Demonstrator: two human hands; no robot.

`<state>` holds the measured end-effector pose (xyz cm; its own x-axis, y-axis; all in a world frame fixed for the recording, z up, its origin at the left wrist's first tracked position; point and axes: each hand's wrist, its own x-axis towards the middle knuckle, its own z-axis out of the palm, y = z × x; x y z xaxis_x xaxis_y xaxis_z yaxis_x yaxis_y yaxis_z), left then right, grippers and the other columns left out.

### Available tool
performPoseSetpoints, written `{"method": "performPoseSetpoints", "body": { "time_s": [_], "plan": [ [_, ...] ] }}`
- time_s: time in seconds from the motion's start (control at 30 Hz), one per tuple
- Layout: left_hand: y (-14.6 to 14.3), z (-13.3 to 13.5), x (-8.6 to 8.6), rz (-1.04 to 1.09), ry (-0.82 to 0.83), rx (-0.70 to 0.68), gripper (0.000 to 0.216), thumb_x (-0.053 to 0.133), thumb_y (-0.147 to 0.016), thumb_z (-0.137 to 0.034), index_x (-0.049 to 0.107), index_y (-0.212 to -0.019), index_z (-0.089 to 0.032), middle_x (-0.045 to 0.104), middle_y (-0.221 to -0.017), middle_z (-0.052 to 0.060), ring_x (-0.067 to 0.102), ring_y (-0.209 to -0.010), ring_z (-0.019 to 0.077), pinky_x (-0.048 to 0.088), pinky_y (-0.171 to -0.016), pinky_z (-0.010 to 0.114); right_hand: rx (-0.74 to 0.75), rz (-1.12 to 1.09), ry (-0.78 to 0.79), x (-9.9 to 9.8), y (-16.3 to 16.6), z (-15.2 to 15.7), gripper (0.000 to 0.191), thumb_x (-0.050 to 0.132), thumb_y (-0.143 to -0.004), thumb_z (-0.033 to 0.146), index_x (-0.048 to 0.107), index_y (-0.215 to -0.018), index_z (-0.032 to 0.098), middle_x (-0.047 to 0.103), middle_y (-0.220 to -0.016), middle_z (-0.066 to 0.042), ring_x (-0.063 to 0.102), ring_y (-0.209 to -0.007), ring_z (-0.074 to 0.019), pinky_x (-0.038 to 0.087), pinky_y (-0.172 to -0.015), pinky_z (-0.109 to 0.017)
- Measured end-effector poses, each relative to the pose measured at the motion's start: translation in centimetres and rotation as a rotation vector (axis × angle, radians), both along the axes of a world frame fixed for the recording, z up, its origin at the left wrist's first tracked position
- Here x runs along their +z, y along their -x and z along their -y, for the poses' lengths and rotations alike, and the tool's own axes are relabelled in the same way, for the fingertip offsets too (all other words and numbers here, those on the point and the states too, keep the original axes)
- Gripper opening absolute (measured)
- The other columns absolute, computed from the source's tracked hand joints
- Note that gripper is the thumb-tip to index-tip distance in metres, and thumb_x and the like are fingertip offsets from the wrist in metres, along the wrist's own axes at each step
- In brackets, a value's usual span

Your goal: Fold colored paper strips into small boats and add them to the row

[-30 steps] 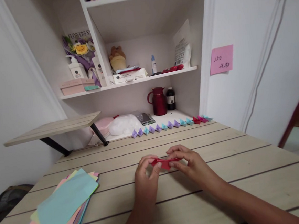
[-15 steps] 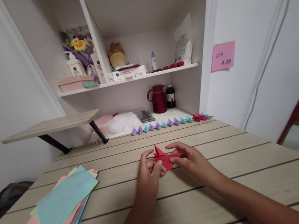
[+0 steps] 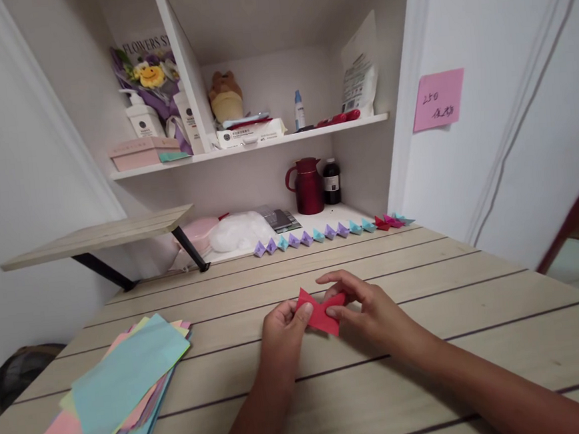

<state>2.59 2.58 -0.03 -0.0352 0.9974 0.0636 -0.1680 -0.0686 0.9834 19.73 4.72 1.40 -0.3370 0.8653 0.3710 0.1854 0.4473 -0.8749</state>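
The coloured sheets [image 3: 117,391] lie at the table's [image 3: 479,336] left edge, well apart from my left hand [image 3: 282,328]. Its fingers pinch the red folded paper [image 3: 321,313] just above the bare middle boards — my right hand [image 3: 372,311] pinches the other end, with open table beyond.

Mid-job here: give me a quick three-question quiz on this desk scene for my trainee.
1. True or false: the left hand and the right hand both pinch the red paper.
2. Where is the stack of coloured sheets? A) in the left hand B) on the table, at the person's left C) in the right hand
3. Fill in: the row of small folded pieces lies along the table's ___ edge.
Key: 1 true; 2 B; 3 far.
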Motion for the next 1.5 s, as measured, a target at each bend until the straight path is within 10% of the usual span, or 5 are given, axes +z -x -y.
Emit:
{"method": "performPoseSetpoints", "body": {
  "time_s": [0.23,0.53,0.8,1.2,1.5],
  "plan": [
    [0.3,-0.3,-0.2,-0.014,-0.014,-0.054,0.026,0.072,-0.071,-0.037,0.065,-0.072,-0.013,0.064,-0.061,0.000,0.056,-0.059,0.0115,0.042,-0.060,0.021,-0.005,0.128,-0.122,0.8,0.1,0.6,0.028,0.061,-0.078,0.015,0.069,-0.103,0.025,0.069,-0.094,-0.003,0.062,-0.083,-0.0187,0.047,-0.074,-0.030],
    [-0.1,-0.4,-0.7,-0.051,-0.172,0.136,0.052,0.067,-0.073,-0.020,0.041,-0.118,-0.023,0.061,-0.087,-0.001,0.061,-0.065,0.0104,0.048,-0.065,0.024,-0.102,0.115,-0.040,0.2,-0.1,-0.1,0.015,0.061,-0.080,0.025,0.072,-0.089,0.022,0.070,-0.081,-0.002,0.061,-0.075,-0.0186,0.045,-0.070,-0.030],
    [0.3,-0.1,-0.2,-0.503,-0.379,0.177,0.015,0.055,-0.081,-0.016,0.067,-0.088,-0.021,0.067,-0.094,0.003,0.063,-0.085,0.0163,0.048,-0.077,0.027,-0.057,0.083,0.023,-0.1,-0.2,-0.2,0.019,0.061,-0.079,0.025,0.068,-0.096,0.022,0.068,-0.080,0.000,0.057,-0.073,-0.0171,0.044,-0.071,-0.029],
    [-0.1,0.2,-0.5,-0.474,-0.363,0.028,0.028,0.067,-0.076,-0.026,0.070,-0.103,-0.021,0.067,-0.100,0.006,0.061,-0.095,0.0204,0.047,-0.086,0.032,-0.019,0.045,-0.066,1.0,0.0,0.9,0.018,0.059,-0.081,0.017,0.068,-0.096,0.022,0.069,-0.088,0.000,0.061,-0.081,-0.0166,0.045,-0.076,-0.028],
    [-0.3,0.2,-0.3,-0.431,-0.289,0.017,0.014,0.062,-0.078,-0.023,0.074,-0.075,-0.018,0.065,-0.091,0.007,0.060,-0.089,0.0200,0.045,-0.084,0.030,-0.030,-0.007,0.070,0.2,-0.1,0.2,0.021,0.064,-0.081,0.031,0.066,-0.100,0.021,0.067,-0.078,0.000,0.060,-0.074,-0.0179,0.046,-0.072,-0.031]
  ]
}}
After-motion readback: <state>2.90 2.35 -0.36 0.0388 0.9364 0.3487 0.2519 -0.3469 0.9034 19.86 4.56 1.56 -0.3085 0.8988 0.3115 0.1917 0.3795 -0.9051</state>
